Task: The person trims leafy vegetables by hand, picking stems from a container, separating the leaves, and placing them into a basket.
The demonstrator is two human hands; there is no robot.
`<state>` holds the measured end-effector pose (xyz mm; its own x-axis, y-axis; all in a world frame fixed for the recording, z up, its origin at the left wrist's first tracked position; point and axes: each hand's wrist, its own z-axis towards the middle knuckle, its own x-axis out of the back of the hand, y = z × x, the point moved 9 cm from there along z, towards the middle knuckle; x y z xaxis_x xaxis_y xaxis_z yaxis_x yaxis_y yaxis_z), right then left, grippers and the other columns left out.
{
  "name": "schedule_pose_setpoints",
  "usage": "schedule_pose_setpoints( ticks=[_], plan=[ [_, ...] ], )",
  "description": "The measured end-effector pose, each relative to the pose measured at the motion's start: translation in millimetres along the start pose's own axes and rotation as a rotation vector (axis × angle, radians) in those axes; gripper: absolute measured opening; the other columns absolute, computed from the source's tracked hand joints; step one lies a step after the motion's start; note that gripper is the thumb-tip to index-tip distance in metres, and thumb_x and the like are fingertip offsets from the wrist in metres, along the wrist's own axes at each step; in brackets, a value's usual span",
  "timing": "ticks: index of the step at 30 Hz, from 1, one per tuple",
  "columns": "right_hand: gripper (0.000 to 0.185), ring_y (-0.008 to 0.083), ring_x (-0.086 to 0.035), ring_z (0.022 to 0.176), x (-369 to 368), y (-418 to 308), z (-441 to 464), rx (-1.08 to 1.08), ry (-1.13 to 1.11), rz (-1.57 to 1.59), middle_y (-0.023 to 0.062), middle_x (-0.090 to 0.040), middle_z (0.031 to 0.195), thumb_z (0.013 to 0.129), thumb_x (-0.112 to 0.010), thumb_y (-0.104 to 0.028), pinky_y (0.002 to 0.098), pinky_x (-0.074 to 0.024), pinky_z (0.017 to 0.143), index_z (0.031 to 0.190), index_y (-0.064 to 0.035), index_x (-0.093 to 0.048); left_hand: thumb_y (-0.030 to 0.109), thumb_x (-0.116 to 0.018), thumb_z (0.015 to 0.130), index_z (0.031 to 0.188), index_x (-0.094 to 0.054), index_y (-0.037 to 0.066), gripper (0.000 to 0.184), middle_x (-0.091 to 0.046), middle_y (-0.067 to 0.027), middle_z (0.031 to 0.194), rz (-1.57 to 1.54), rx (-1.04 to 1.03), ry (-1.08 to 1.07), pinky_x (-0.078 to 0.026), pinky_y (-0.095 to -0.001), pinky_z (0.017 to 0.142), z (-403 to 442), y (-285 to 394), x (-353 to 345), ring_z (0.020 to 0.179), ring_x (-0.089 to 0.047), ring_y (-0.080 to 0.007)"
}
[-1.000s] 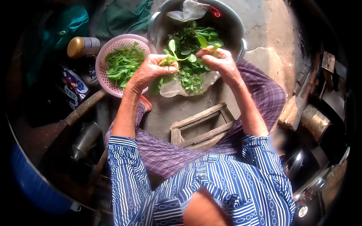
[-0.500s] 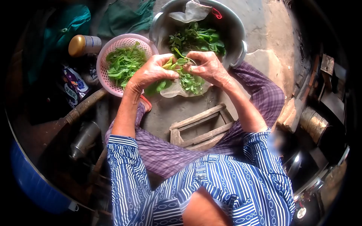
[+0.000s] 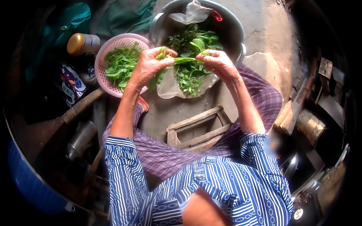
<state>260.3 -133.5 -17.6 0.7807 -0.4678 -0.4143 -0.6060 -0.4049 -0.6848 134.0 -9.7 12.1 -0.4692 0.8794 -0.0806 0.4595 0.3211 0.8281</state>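
My left hand (image 3: 151, 64) is closed around some leafy green stems, beside the right rim of the pink basket (image 3: 98, 75). A green stem (image 3: 184, 60) stretches from it to my right hand (image 3: 217, 64), whose thumb and fingers pinch the stem's other end. Picked leafy greens (image 3: 120, 64) lie in the pink basket. Behind my hands, a large grey basin (image 3: 235, 28) holds a pale plastic bag (image 3: 167, 87) with more leafy greens (image 3: 188, 79); the bag hangs over the near rim.
A low wooden stool frame (image 3: 196, 120) stands on the floor between my legs. A gold-lidded jar (image 3: 76, 44) and a purple package (image 3: 71, 84) lie left of the basket. Firewood and a tin can (image 3: 310, 121) sit at the right. A blue tub (image 3: 30, 180) is at lower left.
My hands have moved apart, my right hand going a little to the right. The stem now stretches straight between them, where before both hands were close together over bunched leaves.
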Motion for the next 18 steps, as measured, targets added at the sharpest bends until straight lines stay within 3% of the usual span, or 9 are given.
schedule_pose_setpoints(
  ticks=[3, 5, 7, 10, 11, 13, 15, 16, 18],
  plan=[
    [0.021, 0.0038, -0.039, 0.054, -15.3, 10.5, 6.0, -0.013, -0.079, 0.015, -0.0032, -0.052, 0.069, 0.078, -0.064, -0.012, 0.0185, -0.0280, 0.047, 0.095, 0.0012, -0.064, 0.009, -0.065, 0.077, 0.104, -0.063, 0.004, 0.027, -0.063, -0.0011, 0.081, 0.120, -0.111, 0.004, -0.045, -0.0183, 0.063, -0.1, 9.9, -11.3, 0.070, -0.055, -0.0050],
    [0.021, 0.0040, -0.040, 0.054, -25.9, 12.5, 5.9, -0.025, -0.090, 0.028, -0.0023, -0.055, 0.071, 0.078, -0.064, -0.011, 0.0187, -0.0284, 0.047, 0.094, 0.0015, -0.064, 0.010, -0.066, 0.076, 0.101, -0.065, 0.005, 0.026, -0.066, -0.0057, 0.083, 0.256, -0.228, 0.018, -0.047, -0.0237, 0.063, 2.8, 5.4, -17.1, 0.071, -0.058, -0.0085],
    [0.020, 0.0028, -0.042, 0.059, -32.4, 11.7, 6.9, -0.027, -0.073, 0.031, -0.0012, -0.057, 0.076, 0.078, -0.065, -0.013, 0.0173, -0.0301, 0.050, 0.093, 0.0003, -0.063, 0.021, -0.067, 0.073, 0.088, -0.066, 0.006, 0.021, -0.064, -0.0121, 0.075, 0.510, -0.253, 0.051, -0.049, -0.0307, 0.063, -0.3, 12.8, -18.9, 0.066, -0.061, -0.0207],
    [0.020, 0.0016, -0.041, 0.057, -31.1, 12.4, 8.7, -0.020, -0.027, -0.172, -0.0036, -0.056, 0.071, 0.079, -0.064, -0.014, 0.0163, -0.0307, 0.050, 0.093, 0.0005, -0.063, 0.019, -0.064, 0.071, 0.077, -0.063, 0.005, 0.015, -0.059, -0.0127, 0.070, 0.752, -0.421, 0.108, -0.048, -0.0356, 0.061, -2.4, 17.6, -20.1, 0.063, -0.059, -0.0273],
    [0.020, 0.0013, -0.041, 0.055, -28.3, 12.0, 7.8, -0.022, 0.009, -0.316, -0.0046, -0.055, 0.068, 0.079, -0.064, -0.015, 0.0161, -0.0306, 0.049, 0.092, 0.0006, -0.063, 0.019, -0.064, 0.071, 0.077, -0.063, 0.005, 0.015, -0.059, -0.0127, 0.070, 0.750, -0.421, 0.107, -0.048, -0.0356, 0.061, -3.0, 13.5, -20.5, 0.063, -0.059, -0.0273],
    [0.026, 0.0084, -0.052, 0.061, -25.7, 8.7, 11.7, 0.120, 0.085, -0.633, 0.0037, -0.061, 0.067, 0.075, -0.065, -0.021, 0.0251, -0.0443, 0.059, 0.091, 0.0006, -0.064, 0.016, -0.064, 0.069, 0.075, -0.061, 0.009, 0.010, -0.055, -0.0075, 0.067, 1.089, -0.597, 0.203, -0.046, -0.0358, 0.055, -12.5, 21.9, -30.2, 0.060, -0.057, -0.0266],
    [0.029, 0.0105, -0.054, 0.063, -29.6, 7.3, 6.2, 0.083, 0.082, -0.767, 0.0076, -0.061, 0.069, 0.073, -0.064, -0.021, 0.0275, -0.0457, 0.063, 0.091, 0.0019, -0.063, 0.014, -0.062, 0.068, 0.074, -0.059, 0.010, 0.008, -0.054, -0.0065, 0.069, 1.115, -0.573, 0.190, -0.047, -0.0370, 0.055, -14.2, 19.1, -35.0, 0.062, -0.058, -0.0258],
    [0.020, 0.0070, -0.050, 0.064, -34.6, 4.1, 3.8, 0.107, 0.071, -0.815, 0.0047, -0.058, 0.068, 0.076, -0.064, -0.015, 0.0253, -0.0435, 0.061, 0.087, 0.0018, -0.061, 0.012, -0.058, 0.069, 0.074, -0.058, 0.008, 0.006, -0.055, -0.0078, 0.071, 1.152, -0.558, 0.153, -0.048, -0.0372, 0.056, -14.7, 18.8, -38.8, 0.063, -0.059, -0.0262],
    [0.020, 0.0069, -0.050, 0.065, -34.7, 8.4, 5.2, 0.091, 0.071, -0.798, 0.0050, -0.058, 0.068, 0.076, -0.064, -0.015, 0.0253, -0.0434, 0.061, 0.087, 0.0016, -0.061, 0.008, -0.054, 0.070, 0.074, -0.058, 0.008, 0.006, -0.057, -0.0082, 0.074, 1.192, -0.579, 0.115, -0.049, -0.0366, 0.057, -15.4, 18.4, -43.3, 0.063, -0.060, -0.0259]
  ],
)
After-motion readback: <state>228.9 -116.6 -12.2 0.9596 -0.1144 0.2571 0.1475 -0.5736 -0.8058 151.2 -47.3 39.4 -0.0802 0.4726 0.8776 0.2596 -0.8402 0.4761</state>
